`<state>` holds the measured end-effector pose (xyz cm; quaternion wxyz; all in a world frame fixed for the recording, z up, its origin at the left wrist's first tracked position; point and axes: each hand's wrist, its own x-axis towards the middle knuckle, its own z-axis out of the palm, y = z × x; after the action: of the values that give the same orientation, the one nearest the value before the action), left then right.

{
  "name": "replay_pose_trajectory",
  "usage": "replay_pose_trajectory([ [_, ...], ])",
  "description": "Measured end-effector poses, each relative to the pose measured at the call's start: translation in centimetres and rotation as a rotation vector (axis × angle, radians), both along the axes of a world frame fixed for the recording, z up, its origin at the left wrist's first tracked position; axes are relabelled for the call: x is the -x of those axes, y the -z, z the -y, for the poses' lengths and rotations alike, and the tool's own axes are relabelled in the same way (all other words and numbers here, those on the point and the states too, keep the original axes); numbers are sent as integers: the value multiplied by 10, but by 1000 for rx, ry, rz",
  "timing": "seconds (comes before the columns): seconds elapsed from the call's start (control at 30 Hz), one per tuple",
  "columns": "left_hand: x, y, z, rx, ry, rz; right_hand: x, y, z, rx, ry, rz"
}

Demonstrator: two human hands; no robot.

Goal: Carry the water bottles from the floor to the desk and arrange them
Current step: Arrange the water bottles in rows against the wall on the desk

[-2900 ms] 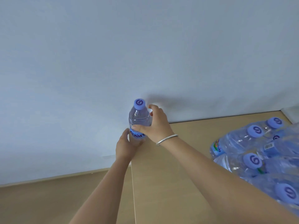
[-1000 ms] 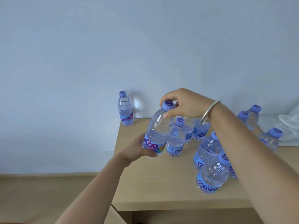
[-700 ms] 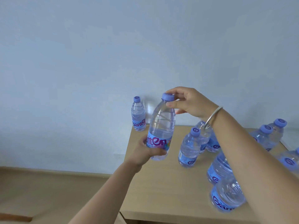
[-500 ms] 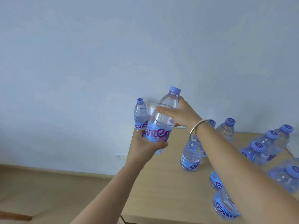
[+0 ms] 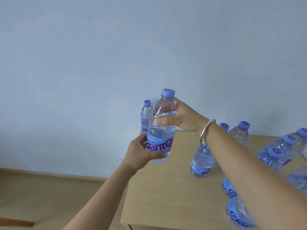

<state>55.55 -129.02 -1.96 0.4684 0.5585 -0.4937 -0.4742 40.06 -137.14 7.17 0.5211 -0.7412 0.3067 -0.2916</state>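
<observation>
Both arms outstretched, left grip [image 5: 141, 153] low, right grip [image 5: 184, 118] higher, fingers curled.

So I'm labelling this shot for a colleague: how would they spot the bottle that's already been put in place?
Start at the light wooden desk against the pale wall. At its far left corner stands one clear plastic water bottle with a purple cap. It stands alone by the wall, apart from the cluster on the right, just behind the bottle held in both hands.

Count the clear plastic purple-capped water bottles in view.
11 bottles: one held by left hand and right hand; on the light wooden desk, one back-left, one under the wrist, two behind the forearm, four far right, two nearest. The arm may hide more.
</observation>
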Motion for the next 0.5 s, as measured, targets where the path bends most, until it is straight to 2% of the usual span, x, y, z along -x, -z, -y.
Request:
replay_pose_trajectory([
  [0.27,-16,41,8,-1,-83,136,-19,20,2,56,-11,-240],
  [0.5,-35,101,13,-136,-73,252,-44,85,4,28,81,-436],
])
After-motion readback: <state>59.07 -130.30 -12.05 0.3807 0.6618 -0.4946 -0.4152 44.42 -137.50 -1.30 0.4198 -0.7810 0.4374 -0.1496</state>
